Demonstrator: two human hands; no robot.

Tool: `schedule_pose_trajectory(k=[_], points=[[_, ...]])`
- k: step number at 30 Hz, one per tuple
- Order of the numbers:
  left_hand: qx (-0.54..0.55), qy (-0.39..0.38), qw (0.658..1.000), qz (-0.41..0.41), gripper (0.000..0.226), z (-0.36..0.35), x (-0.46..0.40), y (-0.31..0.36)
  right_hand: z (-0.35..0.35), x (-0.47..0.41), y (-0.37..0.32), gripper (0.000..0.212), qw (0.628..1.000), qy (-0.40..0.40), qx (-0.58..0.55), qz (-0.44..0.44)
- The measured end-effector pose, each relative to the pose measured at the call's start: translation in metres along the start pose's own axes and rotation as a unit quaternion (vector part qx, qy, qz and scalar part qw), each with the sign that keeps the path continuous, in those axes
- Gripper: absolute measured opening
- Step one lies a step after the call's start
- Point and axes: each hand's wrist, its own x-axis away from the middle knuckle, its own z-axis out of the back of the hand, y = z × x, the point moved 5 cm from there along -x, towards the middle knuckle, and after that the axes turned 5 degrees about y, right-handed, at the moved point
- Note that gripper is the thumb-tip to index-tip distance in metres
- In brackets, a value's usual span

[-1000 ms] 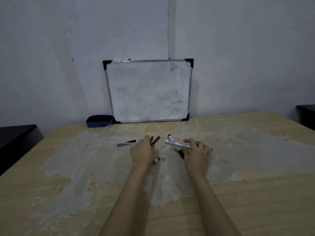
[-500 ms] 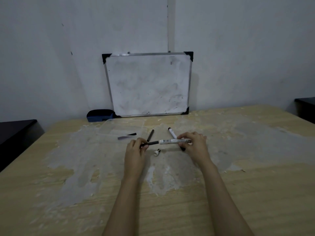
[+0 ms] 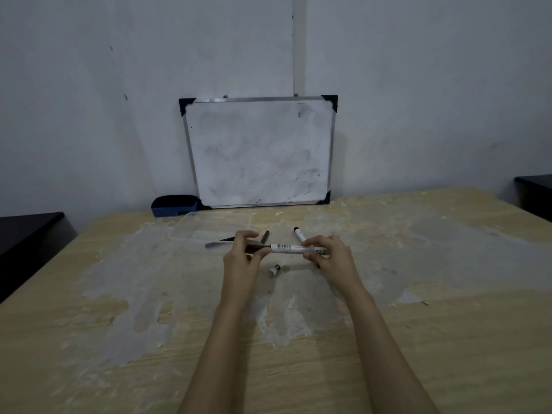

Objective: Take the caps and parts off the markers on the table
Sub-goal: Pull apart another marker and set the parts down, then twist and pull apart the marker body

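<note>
White marker, ends hidden by fingers

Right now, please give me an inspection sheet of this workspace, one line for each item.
Surface: wooden table, worn grey patches.
Job's things: white marker held level in both hands; second marker, dark cap, small part lying on the table.
Clutter: clear lid, blue eraser, dark strip.
Grippers: left hand pinches the marker's dark end; right hand grips its barrel.
Cables: nothing seen.
Surroundings: whiteboard leaning on the wall.
</note>
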Motion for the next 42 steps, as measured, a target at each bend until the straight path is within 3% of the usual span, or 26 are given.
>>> schedule_pose_trajectory(k=[8,15,22,24,27,30,32,36,39,42], points=[[0.193,0.062,0.977,0.059,0.019,-0.002,-0.007,0.014,-0.003,0.001,-0.003,0.019,0.996,-0.005,-0.089,-0.025],[0.220,0.062,0.973,0.026,0.008,-0.013,-0.016,0.024,-0.015,0.004,-0.010,0.013,0.982,-0.043,-0.175,-0.050],[0.266,0.016,0.960,0.083,0.031,-0.023,-0.012,0.018,-0.022,0.007,-0.012,0.022,0.964,-0.088,-0.236,-0.080],[0.223,0.013,0.971,0.086,0.024,-0.024,-0.008,0.013,-0.023,0.007,-0.012,0.018,0.968,-0.087,-0.221,-0.076],[-0.006,-0.029,0.995,0.091,0.021,-0.024,-0.002,-0.008,-0.018,0.005,-0.007,0.014,0.981,-0.048,-0.171,-0.080],[-0.210,-0.131,0.964,0.099,0.041,-0.028,0.008,-0.033,-0.007,0.001,0.001,0.018,0.995,0.014,-0.078,-0.063],[-0.258,-0.153,0.952,0.057,0.031,-0.031,0.010,-0.032,-0.004,0.002,0.007,0.018,0.998,0.031,-0.012,-0.055],[-0.198,-0.089,0.976,0.022,0.019,-0.027,0.008,-0.022,-0.002,0.006,0.014,0.017,0.989,0.033,0.134,-0.058],[-0.043,-0.035,0.994,0.099,0.016,-0.021,0.012,-0.024,-0.001,0.009,0.014,0.020,0.980,0.042,0.189,-0.044],[0.059,0.007,0.987,0.151,0.011,-0.017,0.013,-0.025,-0.002,0.009,0.015,0.021,0.978,0.052,0.197,-0.043]])
